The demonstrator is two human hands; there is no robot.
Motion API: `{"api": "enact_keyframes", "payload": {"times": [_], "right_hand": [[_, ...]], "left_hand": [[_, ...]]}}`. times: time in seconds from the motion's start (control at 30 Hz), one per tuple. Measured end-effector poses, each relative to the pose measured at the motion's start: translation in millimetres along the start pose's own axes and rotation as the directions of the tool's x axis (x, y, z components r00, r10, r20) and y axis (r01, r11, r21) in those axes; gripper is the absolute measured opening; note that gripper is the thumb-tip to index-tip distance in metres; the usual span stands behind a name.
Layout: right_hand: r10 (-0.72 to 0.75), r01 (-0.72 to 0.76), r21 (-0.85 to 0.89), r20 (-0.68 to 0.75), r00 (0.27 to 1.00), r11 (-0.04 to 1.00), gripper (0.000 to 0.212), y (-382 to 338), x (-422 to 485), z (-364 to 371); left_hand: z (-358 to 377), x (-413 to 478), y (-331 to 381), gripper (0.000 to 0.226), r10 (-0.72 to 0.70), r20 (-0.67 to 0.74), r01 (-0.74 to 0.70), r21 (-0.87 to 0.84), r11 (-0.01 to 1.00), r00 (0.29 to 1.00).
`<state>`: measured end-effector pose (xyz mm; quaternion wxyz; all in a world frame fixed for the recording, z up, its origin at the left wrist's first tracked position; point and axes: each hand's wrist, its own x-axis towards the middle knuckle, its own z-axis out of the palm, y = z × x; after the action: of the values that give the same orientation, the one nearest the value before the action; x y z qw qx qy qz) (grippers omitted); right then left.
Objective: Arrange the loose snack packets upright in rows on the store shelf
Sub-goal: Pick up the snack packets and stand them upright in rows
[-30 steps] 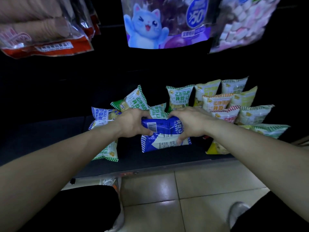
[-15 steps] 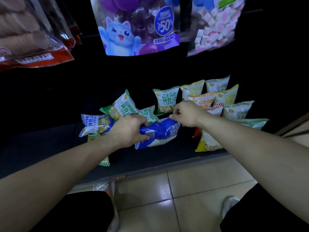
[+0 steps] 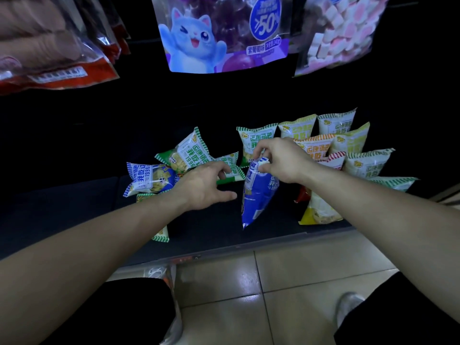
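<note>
My right hand (image 3: 281,159) pinches the top edge of a blue snack packet (image 3: 258,195), which hangs upright with its bottom near the dark shelf floor (image 3: 211,227). My left hand (image 3: 204,185) hovers just left of it, fingers apart, holding nothing. Loose packets lie flat on the left: a blue-striped one (image 3: 149,179), a green one (image 3: 186,153) and another green one (image 3: 230,168) behind my left hand. On the right, several packets (image 3: 348,145) stand upright in rows, green, yellow, orange and red.
Large hanging bags fill the top: a red one (image 3: 54,56), a purple cat bag (image 3: 219,36) and a marshmallow bag (image 3: 341,33). The shelf's front edge (image 3: 224,252) meets a tiled floor (image 3: 286,275). A yellow packet (image 3: 318,212) leans at the front right.
My left hand let go of the blue packet and opened. My right hand lifted the packet by its top edge, turning it from lying flat to hanging upright.
</note>
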<state>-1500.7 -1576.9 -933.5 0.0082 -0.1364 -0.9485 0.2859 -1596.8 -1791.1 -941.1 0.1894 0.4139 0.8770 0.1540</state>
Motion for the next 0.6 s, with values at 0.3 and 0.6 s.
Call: {"api": "enact_keyframes", "payload": {"times": [0.3,0.6], "right_hand": [[-0.140,0.130,0.085,0.137,0.981,0.988,0.016,-20.1,-7.3,-2.7],[-0.192,0.163,0.161,0.188,0.963,0.974,0.025,-12.4,-8.9,0.0]], "left_hand": [[-12.0,16.2,-4.6,0.101,0.071,0.055,-0.077,0.117,0.990,0.996],[-3.7,23.2,0.6,0.058,0.032,0.207,-0.018,-0.068,0.997,0.978]]}}
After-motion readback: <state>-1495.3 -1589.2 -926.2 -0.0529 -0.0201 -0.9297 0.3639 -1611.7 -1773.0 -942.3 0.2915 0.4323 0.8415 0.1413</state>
